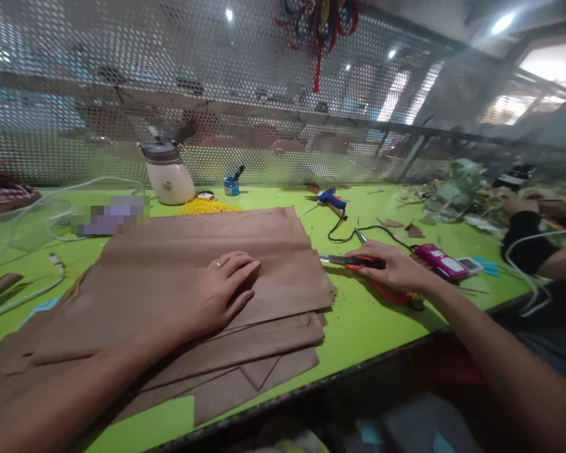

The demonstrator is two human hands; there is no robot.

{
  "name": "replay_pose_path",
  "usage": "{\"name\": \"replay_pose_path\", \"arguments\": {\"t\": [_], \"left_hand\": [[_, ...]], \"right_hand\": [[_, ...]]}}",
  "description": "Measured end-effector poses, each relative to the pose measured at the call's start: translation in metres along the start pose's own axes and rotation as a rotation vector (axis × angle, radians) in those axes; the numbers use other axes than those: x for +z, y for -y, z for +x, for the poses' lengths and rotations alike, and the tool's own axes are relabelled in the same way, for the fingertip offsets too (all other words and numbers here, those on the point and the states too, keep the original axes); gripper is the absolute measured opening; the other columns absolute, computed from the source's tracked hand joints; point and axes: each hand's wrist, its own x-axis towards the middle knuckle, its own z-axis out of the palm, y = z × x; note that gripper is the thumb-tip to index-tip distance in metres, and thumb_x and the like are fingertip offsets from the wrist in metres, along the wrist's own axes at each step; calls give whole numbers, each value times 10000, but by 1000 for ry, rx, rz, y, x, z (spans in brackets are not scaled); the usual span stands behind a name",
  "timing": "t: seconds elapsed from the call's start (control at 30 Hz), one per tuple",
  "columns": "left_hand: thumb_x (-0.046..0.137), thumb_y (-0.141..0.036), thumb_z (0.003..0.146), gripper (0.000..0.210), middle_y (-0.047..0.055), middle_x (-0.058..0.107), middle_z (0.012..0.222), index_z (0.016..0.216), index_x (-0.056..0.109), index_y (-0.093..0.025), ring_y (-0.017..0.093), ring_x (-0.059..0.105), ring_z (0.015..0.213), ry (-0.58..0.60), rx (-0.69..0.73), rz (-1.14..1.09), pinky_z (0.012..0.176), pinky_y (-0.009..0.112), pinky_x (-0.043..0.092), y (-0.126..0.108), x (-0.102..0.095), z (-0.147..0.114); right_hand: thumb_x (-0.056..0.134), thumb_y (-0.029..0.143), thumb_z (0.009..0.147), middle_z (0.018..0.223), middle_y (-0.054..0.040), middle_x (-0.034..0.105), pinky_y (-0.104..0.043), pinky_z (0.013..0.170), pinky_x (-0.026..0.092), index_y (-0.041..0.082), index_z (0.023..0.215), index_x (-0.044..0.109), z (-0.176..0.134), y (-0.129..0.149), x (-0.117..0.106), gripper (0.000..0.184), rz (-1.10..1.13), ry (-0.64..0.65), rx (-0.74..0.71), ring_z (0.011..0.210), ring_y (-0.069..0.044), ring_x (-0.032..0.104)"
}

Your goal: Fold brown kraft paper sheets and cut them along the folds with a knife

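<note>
A stack of brown sheets [146,270], leather-like or paper, covers the left and middle of the table in overlapping layers. My left hand [221,289] lies palm down on the upper sheets, fingers extended and pressing them flat; a ring shows on one finger. Just beyond the stack's right edge, my right hand [396,267] is closed around scissors [361,261] with black and orange handles. One metal blade points left, its tip at the edge of the sheets. Part of the handles is hidden under my fingers.
On the green table [372,327] stand a white jug [170,179] and a small blue pot [231,184]. Yellow strands [205,206], a blue glue gun [332,200] with black cord and a magenta device [438,261] lie around. A co-worker's arm [528,242] is at right.
</note>
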Motion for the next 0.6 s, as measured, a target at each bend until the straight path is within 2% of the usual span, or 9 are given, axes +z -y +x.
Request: {"name": "replay_pose_path", "arguments": {"t": [0.13,0.23,0.47,0.6], "left_hand": [[450,-243,917,418,132,494,1288,1330,431,-176,281,370,1300,-51,29,11,1063,454,361,2,2,-3],[459,-206,913,445,132,499,1294,1354,408,-180,276,365,1318,-83,49,4,1068,438,371,2,3,-5],[507,-135,888,445,108,588,1221,1326,466,-207,269,441,1273,-223,213,35,1024,447,428,-1,-2,-6],[523,-112,878,460,120,586,1204,1328,466,-195,262,480,1229,-274,215,38,995,439,454,1,-2,-9]], "right_hand": [[572,274,830,982,-77,632,-373,843,469,198,1146,646,7,2,9,333,-59,-230,51,901,-220,581],[570,274,834,971,-82,623,-377,829,474,197,1123,655,11,6,15,311,-30,-304,41,896,-224,583],[585,276,861,1041,-78,607,-359,871,463,231,1135,651,6,15,20,285,124,-141,-105,947,-204,581],[575,272,870,1044,-81,601,-346,872,459,228,1165,643,0,12,14,305,130,-15,-122,942,-195,585]]}}
